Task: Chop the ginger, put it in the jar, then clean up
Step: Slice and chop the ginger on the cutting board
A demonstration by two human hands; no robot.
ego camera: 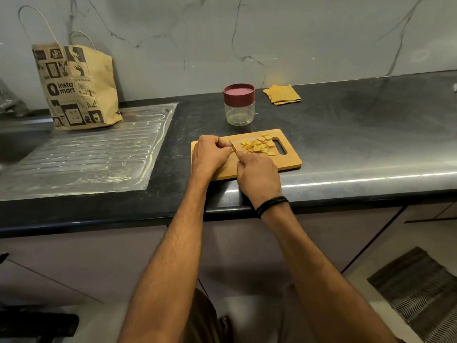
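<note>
A person stands at the long black stone counter (346,134) with both arms stretched out over a flat wooden chopping board with a handle hole (286,164). The right hand (257,174) has its fingers wrapped round a small knife with a thin silver blade (232,145). The blade points away from the person, low over the board. The left hand (210,154) sits on the board just beside the blade with its fingers curled in tight. I cannot tell what, if anything, is under them. A little heap of yellow ginger slices (257,146) lies on the board, just to the right of the blade and near the handle hole. Behind the board stands a clear glass jar with a dark red lid (239,105), and the lid is on. Near the jar, to its right, lies a folded yellow cloth (282,94). Far to the left, a brown paper bag with black pictures (76,87) stands on the ribbed steel draining tray (86,154). A black band (272,205) goes round the right wrist.
</note>
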